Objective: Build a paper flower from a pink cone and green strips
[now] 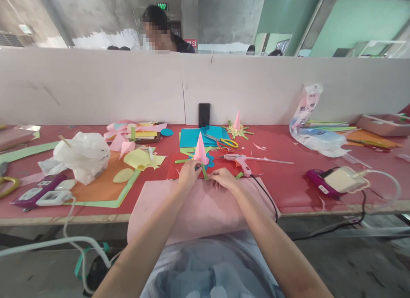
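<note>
Grey-blue clothing (pixel 205 268) lies closest, with two bare forearms (pixel 160 221) stretched past it over a pink pad (pixel 192 208). Just beyond the pad, a pink paper cone (pixel 200 150) stands point up, its long axis near vertical. It rises past the fingertips of the left hand (pixel 189 172), the nearer one, and sits beyond and leftward of the right hand (pixel 221 178). Left fingertips bunch at its foot, beside a green strip (pixel 205 172) slanting down between the hands; right fingers curl near the strip's lower end. From here I can't tell whether either hand grips anything. Blue scalloped paper (pixel 210 160) shows at the cone's base; rightward lies a pink glue gun (pixel 241 160) on the red surface (pixel 275 178).
</note>
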Demonstrator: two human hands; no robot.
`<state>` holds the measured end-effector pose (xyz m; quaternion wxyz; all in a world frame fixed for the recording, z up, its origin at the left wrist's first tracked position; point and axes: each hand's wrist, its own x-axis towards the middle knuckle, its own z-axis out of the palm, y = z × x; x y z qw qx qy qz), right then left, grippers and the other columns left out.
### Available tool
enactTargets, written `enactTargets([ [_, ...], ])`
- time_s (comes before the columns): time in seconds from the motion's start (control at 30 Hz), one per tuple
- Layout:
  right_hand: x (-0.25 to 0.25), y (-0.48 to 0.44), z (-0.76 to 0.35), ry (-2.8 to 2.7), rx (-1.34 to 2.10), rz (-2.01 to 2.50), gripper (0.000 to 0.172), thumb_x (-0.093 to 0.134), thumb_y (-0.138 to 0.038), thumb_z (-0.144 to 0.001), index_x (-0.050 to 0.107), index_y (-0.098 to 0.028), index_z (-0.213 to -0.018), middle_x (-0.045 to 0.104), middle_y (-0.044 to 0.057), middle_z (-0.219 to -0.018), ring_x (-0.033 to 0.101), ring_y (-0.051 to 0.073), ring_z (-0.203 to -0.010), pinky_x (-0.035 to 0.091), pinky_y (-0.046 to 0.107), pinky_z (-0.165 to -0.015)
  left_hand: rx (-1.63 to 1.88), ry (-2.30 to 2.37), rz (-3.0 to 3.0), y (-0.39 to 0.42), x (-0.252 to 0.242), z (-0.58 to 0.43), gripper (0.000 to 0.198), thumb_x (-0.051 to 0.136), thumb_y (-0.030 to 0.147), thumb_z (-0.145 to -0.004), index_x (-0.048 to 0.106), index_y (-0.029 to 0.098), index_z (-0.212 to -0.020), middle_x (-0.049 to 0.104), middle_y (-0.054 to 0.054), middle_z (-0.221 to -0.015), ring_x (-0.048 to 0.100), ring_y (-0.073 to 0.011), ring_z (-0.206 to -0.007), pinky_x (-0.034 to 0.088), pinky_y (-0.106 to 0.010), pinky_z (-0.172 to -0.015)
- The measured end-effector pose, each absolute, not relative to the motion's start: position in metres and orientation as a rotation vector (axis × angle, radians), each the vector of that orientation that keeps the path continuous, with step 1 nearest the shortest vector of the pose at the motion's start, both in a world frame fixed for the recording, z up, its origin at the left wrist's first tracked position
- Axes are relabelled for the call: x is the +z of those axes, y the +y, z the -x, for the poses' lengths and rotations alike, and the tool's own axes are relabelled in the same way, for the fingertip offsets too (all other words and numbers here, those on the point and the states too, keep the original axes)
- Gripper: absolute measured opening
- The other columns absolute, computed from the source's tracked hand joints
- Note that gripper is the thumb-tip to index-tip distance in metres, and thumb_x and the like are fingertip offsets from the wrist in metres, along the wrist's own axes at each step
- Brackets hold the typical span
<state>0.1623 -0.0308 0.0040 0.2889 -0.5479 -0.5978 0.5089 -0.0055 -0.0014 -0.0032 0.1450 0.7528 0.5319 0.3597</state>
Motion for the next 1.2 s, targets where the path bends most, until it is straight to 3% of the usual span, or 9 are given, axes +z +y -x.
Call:
enactTargets([
  [0.63,0.0063,-0.0319,-0.1604,-1.577,1.381,1.480,0.024,0.056,-0.023,-0.080,0.058,-0.014,-0.057,0.061,0.000,-0.046,0.050,0.008,-0.033,0.037,0.018,-0.036,0.981,1.559,-2.221,0.0087,-0.0139,0.0068,0.020,0.057,0.018,-0.077,0.069,0.020,-0.092,0.061,-0.004,-0.085,0.056,-0.0156,-0.081,0.045,-0.025,-0.075],
  [0.8,0.0039,-0.0310,-0.1611,-1.599,1.357,1.478,0.024,0.057,-0.025,-0.079,0.058,-0.014,-0.058,0.061,-0.001,-0.047,0.050,0.008,-0.034,0.038,0.018,-0.037,0.966,1.582,-2.247,0.0057,-0.0110,0.0059,0.026,0.049,0.015,-0.081,0.070,0.022,-0.095,0.061,-0.005,-0.090,0.056,-0.0158,-0.081,0.045,-0.026,-0.076],
  [1.2,0.0112,-0.0348,-0.1580,-1.574,1.374,1.525,0.023,0.058,-0.024,-0.079,0.058,-0.014,-0.058,0.060,-0.001,-0.044,0.051,0.007,-0.034,0.038,0.016,-0.037,0.891,1.631,-2.288,0.0021,-0.0066,0.0044,0.025,0.049,0.020,-0.083,0.068,0.022,-0.097,0.062,-0.005,-0.098,0.056,-0.0176,-0.091,0.044,-0.027,-0.081],
])
